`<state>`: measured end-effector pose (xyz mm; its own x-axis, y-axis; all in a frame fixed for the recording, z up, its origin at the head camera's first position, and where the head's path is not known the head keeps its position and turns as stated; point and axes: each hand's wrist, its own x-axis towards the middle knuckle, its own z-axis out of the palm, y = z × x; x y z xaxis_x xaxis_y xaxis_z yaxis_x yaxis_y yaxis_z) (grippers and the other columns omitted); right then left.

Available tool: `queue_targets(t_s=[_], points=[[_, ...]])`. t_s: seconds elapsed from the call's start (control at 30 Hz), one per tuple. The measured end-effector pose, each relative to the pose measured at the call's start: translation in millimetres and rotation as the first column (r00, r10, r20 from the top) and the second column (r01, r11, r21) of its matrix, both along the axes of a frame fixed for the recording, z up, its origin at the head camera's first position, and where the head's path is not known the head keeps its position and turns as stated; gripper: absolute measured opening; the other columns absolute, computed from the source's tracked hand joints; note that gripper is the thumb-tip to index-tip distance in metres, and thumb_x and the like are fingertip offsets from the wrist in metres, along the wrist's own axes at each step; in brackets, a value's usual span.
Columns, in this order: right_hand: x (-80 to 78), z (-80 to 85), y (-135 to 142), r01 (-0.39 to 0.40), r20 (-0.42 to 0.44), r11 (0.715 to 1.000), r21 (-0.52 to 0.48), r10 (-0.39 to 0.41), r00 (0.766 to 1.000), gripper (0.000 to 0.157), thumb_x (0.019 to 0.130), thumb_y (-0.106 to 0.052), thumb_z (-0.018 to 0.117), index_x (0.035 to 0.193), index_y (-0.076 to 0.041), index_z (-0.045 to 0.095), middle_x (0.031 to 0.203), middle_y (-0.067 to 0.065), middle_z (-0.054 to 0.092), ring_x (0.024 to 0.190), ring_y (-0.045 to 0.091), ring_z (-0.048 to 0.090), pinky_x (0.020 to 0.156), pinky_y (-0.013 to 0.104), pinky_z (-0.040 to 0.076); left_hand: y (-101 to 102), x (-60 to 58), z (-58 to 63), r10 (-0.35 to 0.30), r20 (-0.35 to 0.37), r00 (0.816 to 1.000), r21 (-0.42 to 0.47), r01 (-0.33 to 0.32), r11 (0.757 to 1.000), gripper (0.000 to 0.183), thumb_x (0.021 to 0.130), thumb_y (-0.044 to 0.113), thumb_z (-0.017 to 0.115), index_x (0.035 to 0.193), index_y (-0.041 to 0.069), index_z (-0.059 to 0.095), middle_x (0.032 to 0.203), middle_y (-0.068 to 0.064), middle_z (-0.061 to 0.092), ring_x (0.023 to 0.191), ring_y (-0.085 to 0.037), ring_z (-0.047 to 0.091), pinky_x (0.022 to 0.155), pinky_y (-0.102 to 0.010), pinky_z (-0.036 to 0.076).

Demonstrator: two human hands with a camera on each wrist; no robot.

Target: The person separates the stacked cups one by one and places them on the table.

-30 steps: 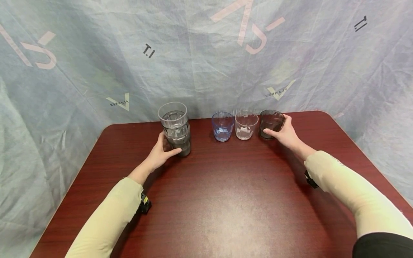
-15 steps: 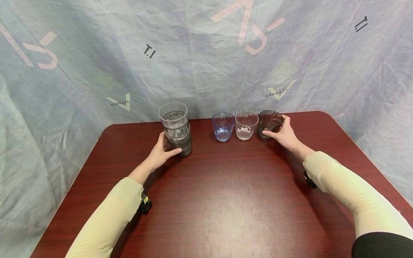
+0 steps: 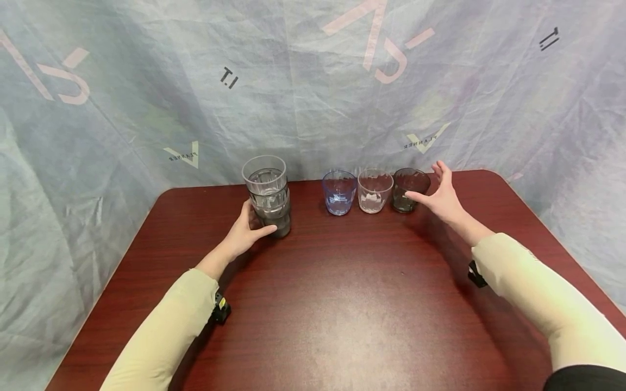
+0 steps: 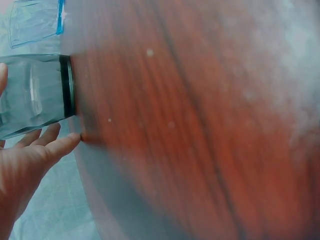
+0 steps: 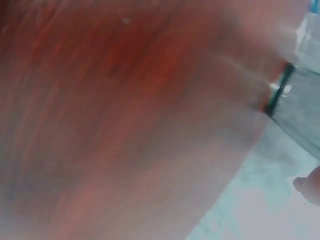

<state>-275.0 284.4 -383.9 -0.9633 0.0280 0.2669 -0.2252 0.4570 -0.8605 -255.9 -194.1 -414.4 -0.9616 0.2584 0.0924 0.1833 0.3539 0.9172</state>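
On the left, my left hand (image 3: 242,234) holds a stack of nested glasses (image 3: 269,198), its thumb across the front and its fingers round the left side. The upper glasses look clear, the bottom one smoky grey. In the left wrist view, the grey base glass (image 4: 32,95) stands on the table between thumb and fingers. My right hand (image 3: 445,201) is spread wide beside a smoky grey tumbler (image 3: 403,203), fingers lifted off its rim, thumb overlapping its front in the head view. The right wrist view shows a fingertip (image 5: 311,186) apart from that tumbler (image 5: 302,107).
A clear tumbler (image 3: 373,202) stands just left of the grey one, with a blue tumbler (image 3: 339,203) beside it, forming a row near the back edge. The dark red wooden table (image 3: 313,304) ends at a hanging grey cloth (image 3: 313,108) behind and at both sides.
My right hand shifted the grey tumbler slightly left toward the clear one, then let go, fingers spreading and drawing back right. The left hand and stack stay put.
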Motion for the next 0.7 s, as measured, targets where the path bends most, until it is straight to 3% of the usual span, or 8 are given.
queue_targets(t_s=[0.17,0.27,0.37,0.47,0.6,0.7], points=[[20.7,40.4,-21.6,-0.068,-0.081,0.994,-0.088,0.061,0.995,0.099,0.083,-0.005,0.074,0.151,0.003,0.002,0.156,0.025,0.012,0.146,0.032,0.008,0.116,0.048,0.009,0.1,-0.2,0.6,-0.005,0.005,1.0,0.004,0.005,1.0,0.093,0.087,0.016,0.076,0.154,0.017,0.011,0.149,-0.02,0.033,0.135,-0.035,0.037,0.107,-0.05,0.033],[24.4,58.0,-35.1,-0.116,-0.14,0.987,-0.112,0.1,0.985,0.099,0.082,-0.005,0.076,0.151,0.004,0.006,0.156,0.024,0.015,0.146,0.03,0.011,0.116,0.044,0.01,0.5,-0.2,1.1,-0.008,0.012,1.0,0.007,0.007,1.0,0.093,0.087,0.015,0.075,0.154,0.017,0.01,0.15,-0.02,0.032,0.136,-0.035,0.036,0.108,-0.049,0.032],[19.1,64.1,-45.1,-0.169,-0.192,0.978,-0.122,0.144,0.971,0.1,0.081,-0.009,0.079,0.152,-0.001,0.009,0.156,0.02,0.018,0.146,0.025,0.014,0.116,0.038,0.012,2.1,1.4,3.7,-0.01,0.029,1.0,0.018,0.009,1.0,0.093,0.087,0.013,0.075,0.154,0.016,0.01,0.15,-0.022,0.031,0.136,-0.036,0.035,0.109,-0.05,0.031],[14.7,69.7,-58.0,-0.229,-0.226,0.964,-0.138,0.195,0.954,0.1,0.08,-0.007,0.08,0.152,-0.003,0.011,0.156,0.017,0.021,0.145,0.022,0.016,0.116,0.035,0.013,5.4,8.5,15.0,-0.019,0.032,0.999,0.016,0.018,1.0,0.092,0.088,0.009,0.073,0.154,0.01,0.009,0.149,-0.026,0.03,0.136,-0.04,0.034,0.108,-0.052,0.03],[22.2,88.1,-86.0,-0.305,-0.236,0.939,-0.157,0.264,0.935,0.094,0.08,0.005,0.075,0.15,0.002,0.011,0.156,0.02,0.022,0.145,0.026,0.017,0.116,0.039,0.014,9.2,17.2,28.6,-0.02,0.03,0.999,-0.002,0.02,1.0,0.089,0.089,0.005,0.071,0.153,0.005,0.008,0.148,-0.029,0.03,0.135,-0.041,0.035,0.108,-0.052,0.031],[22.0,92.7,-104.5,-0.36,-0.253,0.916,-0.174,0.312,0.916,0.094,0.081,0.004,0.076,0.15,0.003,0.011,0.156,0.02,0.022,0.145,0.027,0.018,0.116,0.041,0.015,9.6,18.4,29.7,-0.017,0.035,0.999,0.002,0.017,1.0,0.089,0.089,0.005,0.071,0.153,0.006,0.01,0.148,-0.028,0.031,0.134,-0.041,0.036,0.108,-0.051,0.031]])
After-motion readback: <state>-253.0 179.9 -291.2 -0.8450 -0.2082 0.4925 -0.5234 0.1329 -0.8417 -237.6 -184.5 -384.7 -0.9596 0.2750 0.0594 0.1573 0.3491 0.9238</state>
